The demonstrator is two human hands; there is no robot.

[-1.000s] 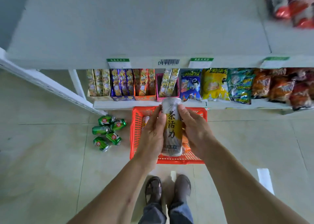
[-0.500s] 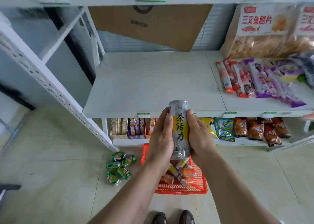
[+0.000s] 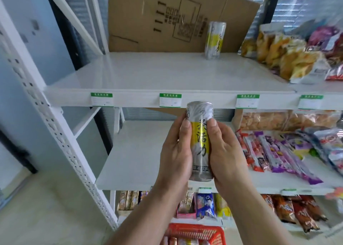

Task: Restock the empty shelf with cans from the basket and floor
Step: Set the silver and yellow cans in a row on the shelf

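Observation:
A tall silver and yellow can (image 3: pixel 200 138) stands upright in both my hands, in front of the shelf unit. My left hand (image 3: pixel 175 155) grips its left side and my right hand (image 3: pixel 225 156) grips its right side. Its top is just below the front lip of a white shelf (image 3: pixel 148 73). One matching can (image 3: pixel 215 40) stands at the back right of that shelf, against a cardboard sheet (image 3: pixel 167 20). The red basket (image 3: pixel 213 230) shows at the bottom edge, with several cans inside.
Snack bags (image 3: pixel 289 59) fill the right end of the upper shelf. The shelf below (image 3: pixel 133 157) holds wrapped sticks (image 3: pixel 274 151) on its right. Boxed snacks (image 3: pixel 204 205) line the lowest shelf. A white perforated upright (image 3: pixel 46 112) bounds the left side.
My view has tilted upward from the floor and basket to the shelves. Both hands have lifted the can from over the basket up to the level of the upper shelf's edge.

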